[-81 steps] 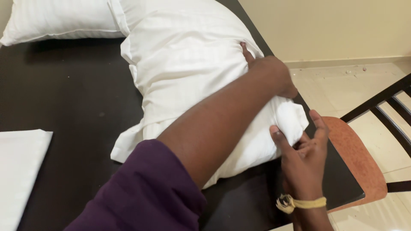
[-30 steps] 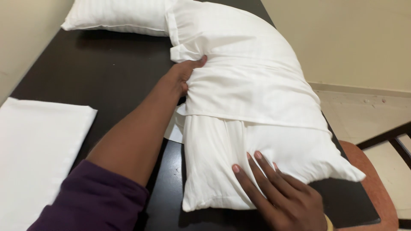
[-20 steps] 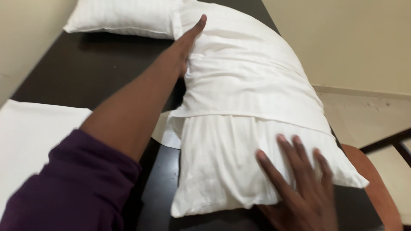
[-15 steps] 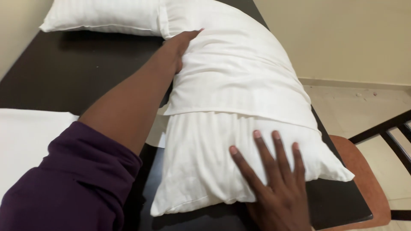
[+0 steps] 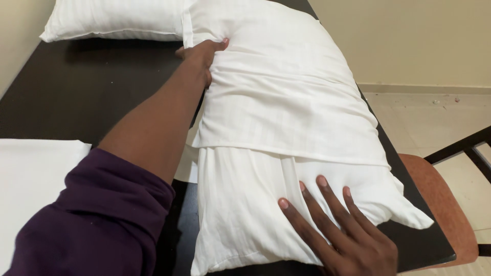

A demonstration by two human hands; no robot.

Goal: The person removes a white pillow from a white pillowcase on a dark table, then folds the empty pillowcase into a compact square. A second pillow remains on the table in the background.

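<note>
A white striped pillow (image 5: 276,102) lies lengthwise on a dark table (image 5: 76,97), its case folded over across the middle. My left hand (image 5: 202,56) reaches far along the pillow's left side and pinches the fabric at its edge. My right hand (image 5: 342,230) lies flat, fingers spread, pressing on the pillow's near end close to the table's front edge.
A second white pillow (image 5: 112,20) lies at the table's far left end. A folded white cloth (image 5: 30,179) rests at the near left. A wooden chair with an orange seat (image 5: 440,204) stands right of the table, on a pale tiled floor (image 5: 424,112).
The pillow was turned and laid flat. My left hand slid up along its left edge and now pinches the fabric. My right hand stays pressed on the near end.
</note>
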